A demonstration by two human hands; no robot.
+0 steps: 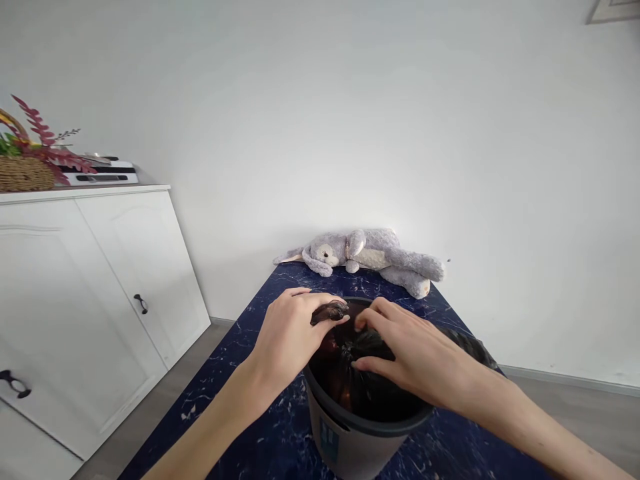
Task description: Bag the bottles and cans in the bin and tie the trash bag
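Note:
A grey trash can (340,420) with a dark rim stands on the blue marbled table. Inside it is a black garbage bag (370,387), its top gathered into a twisted knot. My left hand (295,327) is above the left side of the rim, thumb and fingers closed on a crumpled end of black plastic bag. Over the right side of the can, my right hand (405,340) has its thumb and fingers apart, close to the knotted bag; whether the fingertips touch it I cannot tell.
A grey plush rabbit (370,253) lies on its side at the table's far end, against the wall. Some black plastic (470,347) lies right of the can. On the left stands a white cabinet (110,300), with a wicker basket (25,173) of flowers on top.

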